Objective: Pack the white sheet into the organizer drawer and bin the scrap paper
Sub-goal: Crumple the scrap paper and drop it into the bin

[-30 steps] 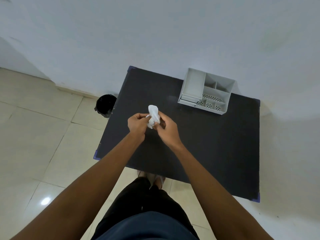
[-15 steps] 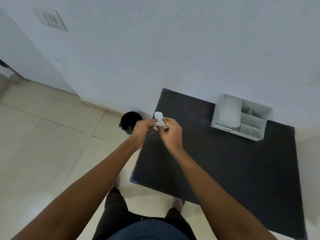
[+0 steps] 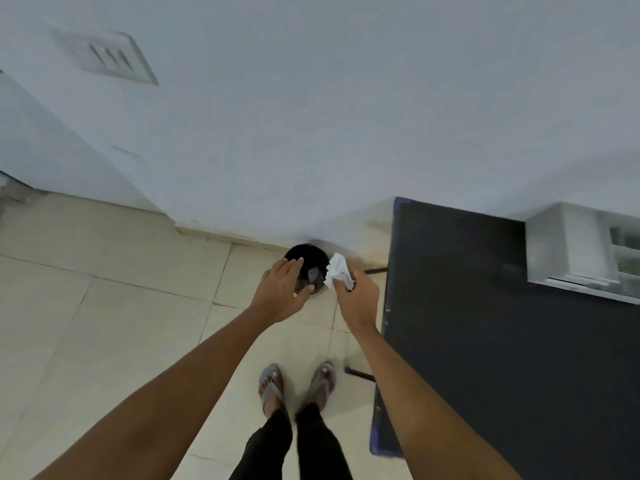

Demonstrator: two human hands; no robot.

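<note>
right hand [image 3: 358, 301] grips scrap paper [image 3: 336, 274] | beside bin [image 3: 306, 258] | no legible text

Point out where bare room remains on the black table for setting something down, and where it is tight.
The black table is bare from its left edge to the white organizer at the far right, and all along the near side. It is crowded around the black bin on the floor: the left hand hovers over it, and the right hand holds crumpled white paper beside it.

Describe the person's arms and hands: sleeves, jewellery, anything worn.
Both arms are bare right to the frame's lower edge, with no sleeve showing. The left hand and right hand wear no gloves, and no watch, ring or bracelet is visible on either.
</note>
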